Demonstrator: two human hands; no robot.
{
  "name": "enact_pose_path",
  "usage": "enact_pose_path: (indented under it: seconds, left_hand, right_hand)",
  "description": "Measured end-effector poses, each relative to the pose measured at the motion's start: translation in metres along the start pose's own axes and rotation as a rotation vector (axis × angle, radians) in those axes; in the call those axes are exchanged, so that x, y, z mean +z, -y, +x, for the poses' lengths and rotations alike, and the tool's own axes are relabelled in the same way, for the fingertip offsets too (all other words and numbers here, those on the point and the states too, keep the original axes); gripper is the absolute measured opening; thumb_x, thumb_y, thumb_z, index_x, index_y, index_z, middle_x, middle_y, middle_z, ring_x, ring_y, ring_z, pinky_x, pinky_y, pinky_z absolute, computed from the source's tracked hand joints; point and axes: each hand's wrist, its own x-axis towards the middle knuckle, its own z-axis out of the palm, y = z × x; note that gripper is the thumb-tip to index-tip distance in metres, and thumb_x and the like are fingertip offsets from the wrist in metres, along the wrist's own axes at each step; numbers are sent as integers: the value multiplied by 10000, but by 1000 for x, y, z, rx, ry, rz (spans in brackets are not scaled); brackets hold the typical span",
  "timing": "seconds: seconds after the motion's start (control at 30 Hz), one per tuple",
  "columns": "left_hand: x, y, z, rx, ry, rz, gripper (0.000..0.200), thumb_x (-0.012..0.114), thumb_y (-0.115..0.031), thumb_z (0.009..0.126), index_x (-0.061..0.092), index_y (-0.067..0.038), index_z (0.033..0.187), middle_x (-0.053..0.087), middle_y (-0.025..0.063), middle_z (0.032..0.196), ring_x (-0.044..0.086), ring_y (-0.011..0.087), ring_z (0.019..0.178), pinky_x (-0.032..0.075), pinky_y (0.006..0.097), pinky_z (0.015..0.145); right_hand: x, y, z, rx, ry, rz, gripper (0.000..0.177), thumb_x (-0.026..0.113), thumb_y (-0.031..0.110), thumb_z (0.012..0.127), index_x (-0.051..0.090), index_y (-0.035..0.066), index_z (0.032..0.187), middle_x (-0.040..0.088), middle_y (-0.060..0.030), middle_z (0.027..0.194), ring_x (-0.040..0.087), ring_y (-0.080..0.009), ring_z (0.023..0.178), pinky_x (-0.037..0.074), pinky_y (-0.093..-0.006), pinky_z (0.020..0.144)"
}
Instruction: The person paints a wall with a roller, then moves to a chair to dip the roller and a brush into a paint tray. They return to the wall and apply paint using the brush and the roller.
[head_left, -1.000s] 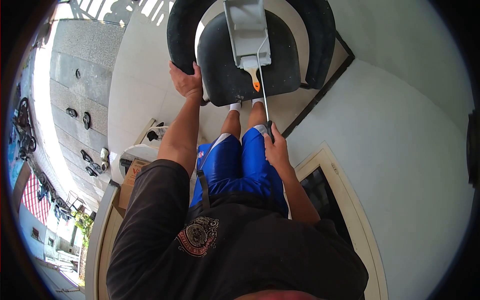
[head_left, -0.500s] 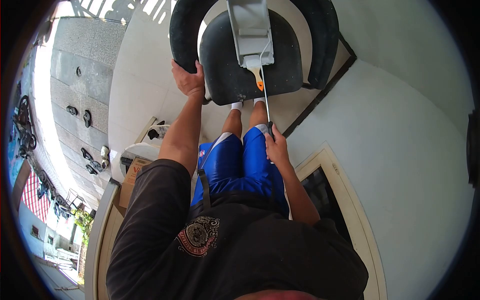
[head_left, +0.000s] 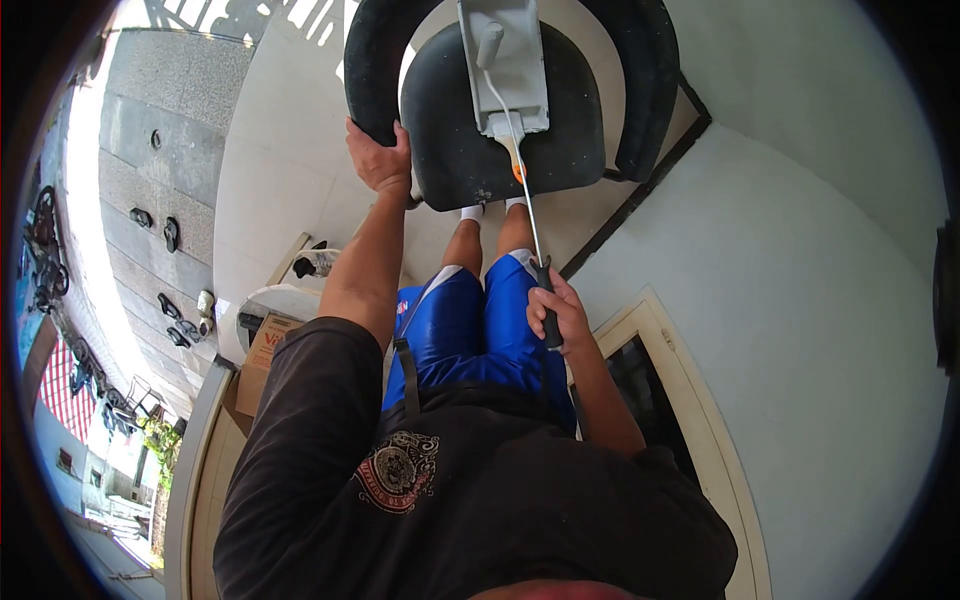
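My right hand [head_left: 560,315] is wrapped round the black handle of a paint roller [head_left: 489,48]. Its long metal rod reaches forward, and the small roller head lies over the grey paint tray [head_left: 535,95], turned at a slant. A paintbrush [head_left: 511,140] with an orange-marked handle rests at the tray's near end, partly crossed by the rod. Tray and brush sit on the seat of a black chair [head_left: 440,150]. My left hand [head_left: 380,160] grips the chair's left armrest, fingers partly hidden beneath it.
A pale wall [head_left: 800,250] with dark skirting runs along the right, with a cream window frame [head_left: 690,370] low on it. To the left are a cardboard box [head_left: 258,365], sandals [head_left: 172,234] on paving, and parked motorbikes [head_left: 45,250] farther out.
The roller head has turned from lying crosswise to a slant and shifted farther up the tray. My right hand has moved slightly back and changed its angle on the handle. My left hand stays put.
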Motion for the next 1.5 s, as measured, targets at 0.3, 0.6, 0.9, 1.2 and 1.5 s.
enact_pose_path:
  seconds: [0.3,0.6,0.9,1.2,1.5]
  left_hand:
    - [2,3,0,13,-3,-2,824,711,-361,774,336,-4,1415,539,228,1181,540,405,1086,450,467,913]
    - [0,0,0,2,5,-7,830,712,-361,772,332,-2,1417,536,230,1193,536,406,1101,447,469,920]
    - [5,4,-2,54,-64,27,839,708,-383,757,348,1,1410,548,212,1116,557,395,1031,466,457,871]
    - [4,3,-1,50,-58,31,843,708,-377,754,342,3,1411,544,214,1110,556,394,1020,463,457,859]
    - [3,0,-1,58,-61,30,840,705,-385,756,350,14,1405,546,223,1123,552,402,1036,459,462,879]
  right_hand:
    - [-44,-48,7,142,454,1313,528,445,162,995,274,98,1491,463,-42,654,520,-125,509,487,-242,416]
    - [-33,-41,2,-74,-281,-633,574,491,135,982,281,102,1516,494,-17,740,478,-78,514,444,-222,490]
    - [-13,-15,39,0,-366,-661,501,493,176,1001,373,162,1487,466,0,647,431,-79,495,404,-252,450]
    - [-9,-31,-1,-88,-353,-626,478,494,166,1007,397,124,1473,430,27,618,397,-52,455,372,-228,386]
    - [-10,-18,32,20,-379,-496,491,491,164,1011,371,129,1485,434,22,623,386,-58,444,367,-228,379]
